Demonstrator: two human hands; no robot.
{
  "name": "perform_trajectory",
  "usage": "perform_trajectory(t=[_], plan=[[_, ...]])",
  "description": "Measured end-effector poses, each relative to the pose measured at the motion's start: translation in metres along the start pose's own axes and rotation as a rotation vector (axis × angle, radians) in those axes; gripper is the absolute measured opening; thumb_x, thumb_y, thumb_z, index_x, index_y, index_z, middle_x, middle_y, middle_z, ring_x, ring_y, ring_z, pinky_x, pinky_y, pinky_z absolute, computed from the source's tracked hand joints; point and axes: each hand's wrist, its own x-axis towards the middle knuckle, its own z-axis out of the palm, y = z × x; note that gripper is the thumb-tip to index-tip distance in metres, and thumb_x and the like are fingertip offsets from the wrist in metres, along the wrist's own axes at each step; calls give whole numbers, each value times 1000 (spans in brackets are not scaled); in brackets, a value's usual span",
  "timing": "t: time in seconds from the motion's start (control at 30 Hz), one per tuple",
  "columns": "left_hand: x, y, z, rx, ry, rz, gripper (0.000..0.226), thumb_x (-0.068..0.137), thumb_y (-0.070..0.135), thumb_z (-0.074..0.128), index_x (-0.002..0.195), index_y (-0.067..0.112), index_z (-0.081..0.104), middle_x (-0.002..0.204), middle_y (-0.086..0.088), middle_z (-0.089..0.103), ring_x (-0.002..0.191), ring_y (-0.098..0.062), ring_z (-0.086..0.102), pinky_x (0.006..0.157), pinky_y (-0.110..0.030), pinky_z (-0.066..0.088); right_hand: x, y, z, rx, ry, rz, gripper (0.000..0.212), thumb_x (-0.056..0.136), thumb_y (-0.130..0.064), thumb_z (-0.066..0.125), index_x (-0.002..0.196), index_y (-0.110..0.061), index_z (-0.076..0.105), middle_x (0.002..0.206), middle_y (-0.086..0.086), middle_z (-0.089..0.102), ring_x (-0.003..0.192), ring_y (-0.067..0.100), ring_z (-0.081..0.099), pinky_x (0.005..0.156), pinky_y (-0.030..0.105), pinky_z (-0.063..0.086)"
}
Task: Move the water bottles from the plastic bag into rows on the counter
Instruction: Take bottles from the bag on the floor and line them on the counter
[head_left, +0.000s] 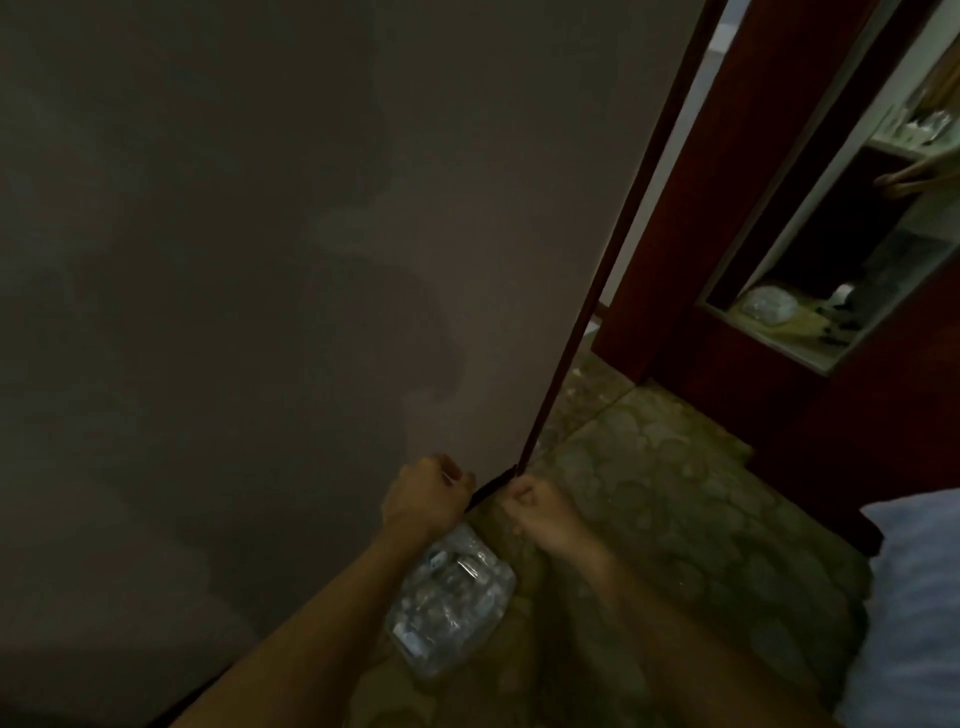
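Observation:
A clear plastic bag (448, 603) packed with several water bottles lies on the patterned carpet beside the wall, between my forearms. My left hand (423, 493) is curled into a fist just above the bag's far end, where the plastic reaches up toward my wrist. My right hand (530, 506) is also a closed fist, a short gap to the right of the left one. The light is too dim to show whether either fist pinches any plastic. No counter surface is clearly in view.
A plain grey wall (260, 260) fills the left side and ends at a dark corner strip (582, 312). Dark red wooden furniture (753, 234) with a mirror or glass panel stands at the right. A pale blue cushion (919, 597) sits at the lower right.

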Motion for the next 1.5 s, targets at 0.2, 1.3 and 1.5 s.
perform_trajectory(t=[0.2, 1.3, 1.5], plan=[[41, -7, 70, -46, 12, -192, 27, 91, 41, 60, 100, 18, 70, 103, -7, 71, 95, -25, 67, 81, -34, 55, 81, 68, -13, -63, -176, 32, 13, 88, -24, 64, 77, -25, 58, 82, -1, 64, 80, 15, 61, 75, 29, 51], [280, -347, 417, -35, -205, -383, 38, 96, 38, 57, 127, 16, 59, 114, -4, 68, 80, -9, 58, 67, -22, 45, 385, 426, 261, -259, -617, 82, 27, 96, -32, 58, 118, -19, 61, 103, -8, 59, 98, 9, 57, 85, 26, 46], [345, -370, 406, 325, -263, -184, 48, 95, 47, 54, 134, 19, 53, 126, -8, 62, 108, -24, 60, 88, -34, 49, 453, 460, 303, -584, -732, -114, 23, 97, -27, 54, 112, -12, 64, 105, 3, 67, 93, 18, 63, 78, 29, 52]])
